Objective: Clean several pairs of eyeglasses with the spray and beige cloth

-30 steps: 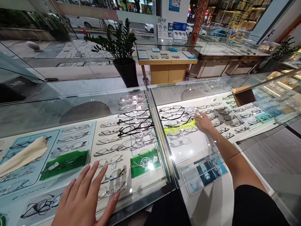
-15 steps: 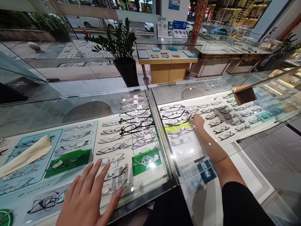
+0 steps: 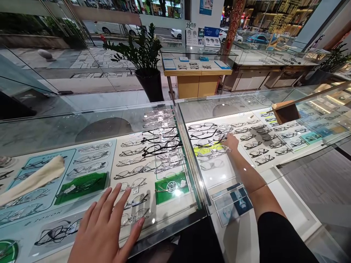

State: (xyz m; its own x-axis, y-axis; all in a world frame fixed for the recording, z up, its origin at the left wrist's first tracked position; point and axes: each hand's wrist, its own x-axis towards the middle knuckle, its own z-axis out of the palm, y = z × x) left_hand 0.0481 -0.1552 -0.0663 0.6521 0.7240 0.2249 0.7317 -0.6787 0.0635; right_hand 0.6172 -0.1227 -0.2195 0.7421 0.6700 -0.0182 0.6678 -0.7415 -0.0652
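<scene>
My left hand (image 3: 105, 223) is spread flat over the glass top of the left display case, fingers apart, holding nothing. Rows of eyeglasses lie beneath the glass, with a green card (image 3: 172, 188) to the right of the hand. Reaching into the right-hand case, my right hand (image 3: 232, 141) has its fingers bent closed at the end of a row of eyeglasses (image 3: 204, 134). The fingertips are small and partly hidden, but they seem to pinch one frame. Close by, clear-framed eyeglasses (image 3: 214, 150) lie near a yellow-green strip (image 3: 207, 148).
A cream cloth (image 3: 41, 179) lies across the left case. The metal-edged divider (image 3: 189, 153) separates the cases. Below my right forearm are a picture card (image 3: 231, 205) and a white tray edge (image 3: 290, 197). A brown wooden block (image 3: 286, 113) stands at the right; a potted plant (image 3: 149, 82) stands beyond.
The whole view has shifted slightly, with the far scene a little lower and more to the right. Both hands keep nearly the same pose and place.
</scene>
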